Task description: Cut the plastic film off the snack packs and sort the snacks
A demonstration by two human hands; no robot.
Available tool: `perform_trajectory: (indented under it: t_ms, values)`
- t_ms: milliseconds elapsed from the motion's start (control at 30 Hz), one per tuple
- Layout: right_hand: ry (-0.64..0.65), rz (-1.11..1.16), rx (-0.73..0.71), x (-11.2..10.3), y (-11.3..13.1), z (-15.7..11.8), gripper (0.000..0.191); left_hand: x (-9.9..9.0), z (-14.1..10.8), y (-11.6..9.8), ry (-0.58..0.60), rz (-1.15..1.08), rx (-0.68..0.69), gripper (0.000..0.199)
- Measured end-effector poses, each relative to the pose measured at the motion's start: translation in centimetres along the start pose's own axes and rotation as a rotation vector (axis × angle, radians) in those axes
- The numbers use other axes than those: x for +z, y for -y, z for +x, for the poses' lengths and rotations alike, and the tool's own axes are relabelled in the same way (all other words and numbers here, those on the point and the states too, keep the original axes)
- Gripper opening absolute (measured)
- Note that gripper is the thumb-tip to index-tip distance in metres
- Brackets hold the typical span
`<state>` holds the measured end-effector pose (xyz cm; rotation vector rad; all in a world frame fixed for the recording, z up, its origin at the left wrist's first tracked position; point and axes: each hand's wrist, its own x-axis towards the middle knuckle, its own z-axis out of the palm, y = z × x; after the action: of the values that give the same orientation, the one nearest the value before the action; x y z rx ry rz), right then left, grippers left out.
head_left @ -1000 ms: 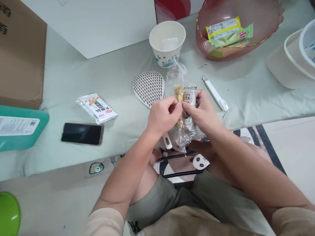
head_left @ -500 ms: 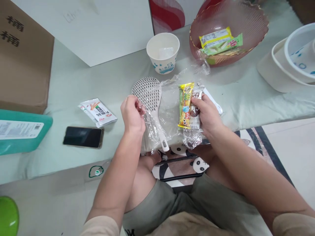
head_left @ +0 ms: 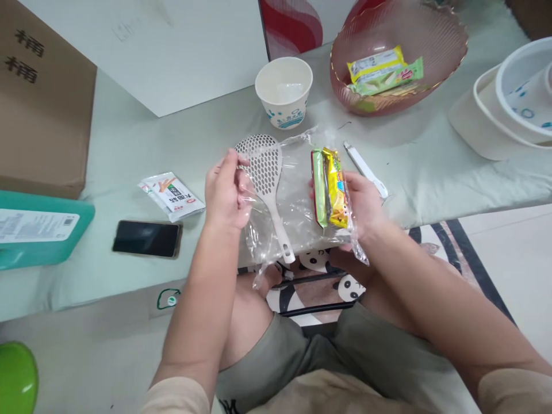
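My left hand [head_left: 228, 190] is closed on one side of a clear plastic bag [head_left: 297, 172] spread above the table. A pale grey skimmer [head_left: 263, 164] with a perforated head shows through the film, its handle toward me; whether it lies inside or under the bag I cannot tell. My right hand [head_left: 364, 204] grips several snack packets, a yellow one [head_left: 336, 187] and a green one [head_left: 319, 187] standing on edge. Film from the bag's other side hangs about this hand. Just beyond it lies a white box cutter [head_left: 364, 168].
A paper cup [head_left: 284, 106] and a pink glass bowl [head_left: 401, 31] with snack packets stand farther back. White containers [head_left: 478, 126] are at right. On the left are a phone [head_left: 146, 238], white packets [head_left: 175, 195], a teal container [head_left: 80, 230] and a cardboard box [head_left: 47, 138].
The bag is spread wider between my hands. My right hand has turned the packets, so the green one shows more and the brown-and-white one no longer shows. The box cutter is more exposed.
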<state>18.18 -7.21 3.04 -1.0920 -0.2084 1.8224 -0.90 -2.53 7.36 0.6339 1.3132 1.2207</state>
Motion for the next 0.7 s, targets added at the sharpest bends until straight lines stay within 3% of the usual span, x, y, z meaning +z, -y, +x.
perform_trajectory:
  t_ms: [133,267,400,500,700]
  values:
    - [0.127,0.072,0.146,0.1,-1.3,0.0,0.053,1.2,-1.4,-2.8,0.021,-0.184,-0.073,0.053]
    - [0.259,0.162,0.180,0.4,-2.3,0.5,0.062,2.4,-2.2,-5.1,0.085,-0.333,-0.108,0.071]
    - [0.304,0.180,0.209,0.5,-2.3,0.7,0.059,1.8,-1.6,-5.9,0.216,-0.440,-0.076,0.074]
    - [0.272,0.162,0.210,0.5,-2.2,0.4,0.057,0.5,-1.0,-5.8,0.349,-0.501,0.024,0.067]
    - [0.249,0.096,0.111,0.1,-2.2,0.1,0.050,-1.7,-0.6,-5.8,0.453,-0.699,0.264,0.033]
